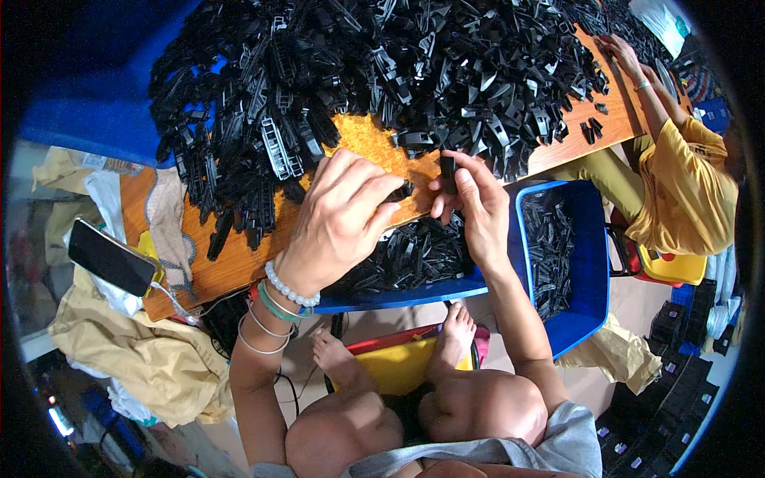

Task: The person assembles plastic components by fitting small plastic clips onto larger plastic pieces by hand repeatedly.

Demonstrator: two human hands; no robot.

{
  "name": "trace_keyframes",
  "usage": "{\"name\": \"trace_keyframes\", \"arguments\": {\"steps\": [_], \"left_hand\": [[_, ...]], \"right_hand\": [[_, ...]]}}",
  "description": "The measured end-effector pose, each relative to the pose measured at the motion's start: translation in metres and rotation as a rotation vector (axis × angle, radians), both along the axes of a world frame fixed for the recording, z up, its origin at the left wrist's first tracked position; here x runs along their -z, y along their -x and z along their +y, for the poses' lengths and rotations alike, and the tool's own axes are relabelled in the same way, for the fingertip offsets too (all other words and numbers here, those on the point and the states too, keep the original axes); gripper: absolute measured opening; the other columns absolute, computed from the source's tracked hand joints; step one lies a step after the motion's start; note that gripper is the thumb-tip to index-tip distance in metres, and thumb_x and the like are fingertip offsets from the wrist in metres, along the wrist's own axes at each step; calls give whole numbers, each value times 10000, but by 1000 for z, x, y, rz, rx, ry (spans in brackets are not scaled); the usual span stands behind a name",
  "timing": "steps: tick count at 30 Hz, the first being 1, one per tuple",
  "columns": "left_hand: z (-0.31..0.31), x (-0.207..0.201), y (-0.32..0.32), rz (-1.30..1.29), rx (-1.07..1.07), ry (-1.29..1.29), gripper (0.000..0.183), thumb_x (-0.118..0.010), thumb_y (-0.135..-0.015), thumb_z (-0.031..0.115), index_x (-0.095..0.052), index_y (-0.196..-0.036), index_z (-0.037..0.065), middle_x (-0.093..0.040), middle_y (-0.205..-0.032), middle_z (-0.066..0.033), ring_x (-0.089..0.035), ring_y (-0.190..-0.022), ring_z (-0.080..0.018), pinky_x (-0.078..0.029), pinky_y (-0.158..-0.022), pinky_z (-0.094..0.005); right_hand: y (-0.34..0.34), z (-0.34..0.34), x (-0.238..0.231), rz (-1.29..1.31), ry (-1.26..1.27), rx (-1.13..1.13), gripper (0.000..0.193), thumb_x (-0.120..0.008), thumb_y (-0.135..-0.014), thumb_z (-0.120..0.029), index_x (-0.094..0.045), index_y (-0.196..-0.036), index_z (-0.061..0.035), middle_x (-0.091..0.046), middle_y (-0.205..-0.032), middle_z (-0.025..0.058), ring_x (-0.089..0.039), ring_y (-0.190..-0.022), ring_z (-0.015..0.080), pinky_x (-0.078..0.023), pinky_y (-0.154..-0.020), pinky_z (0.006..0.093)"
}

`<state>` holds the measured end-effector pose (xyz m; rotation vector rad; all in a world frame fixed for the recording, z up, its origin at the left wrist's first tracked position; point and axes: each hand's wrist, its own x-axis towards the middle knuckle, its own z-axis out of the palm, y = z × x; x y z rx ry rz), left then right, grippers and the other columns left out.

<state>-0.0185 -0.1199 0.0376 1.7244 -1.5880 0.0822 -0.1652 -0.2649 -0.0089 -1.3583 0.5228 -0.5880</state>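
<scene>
My left hand [341, 213] hovers over the front edge of a wooden table [239, 259], its fingers curled on a small black plastic piece [401, 191]. My right hand [470, 195] is beside it, pinching an upright black plastic clip [447, 170] between thumb and fingers. Both hands sit just in front of a huge heap of black plastic parts [382, 72] that covers most of the table. Bead and band bracelets ring my left wrist.
A blue bin [586, 239] with black parts stands under the table edge, to the right of my knees. A phone [110, 256] lies at the table's left end on cloth. Another person in a yellow top [685, 191] works at the far right, hand in the heap.
</scene>
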Motion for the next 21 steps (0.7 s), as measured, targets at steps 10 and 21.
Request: {"name": "trace_keyframes", "arguments": {"steps": [10,21], "left_hand": [[20,-8,14,89,-19,-49,247,-711,-721,5,-666,-964,-5,-569,-876,-110,-554,-852,-280,-479,-755,-386],[163,-11,20,749,-338,-437,404,-809,-717,100,-617,-1066,34,-672,-894,-72,-653,-813,-150,-510,-750,-280]], "right_hand": [[1,-5,3,-38,-241,-79,375,-447,-1039,-248,-498,-1313,3,-667,-910,146,-634,-613,159,-501,-517,241],[-2,-5,-13,205,7,-102,374,-530,-978,-131,-518,-1332,-10,-666,-912,101,-599,-650,107,-452,-500,212]]}}
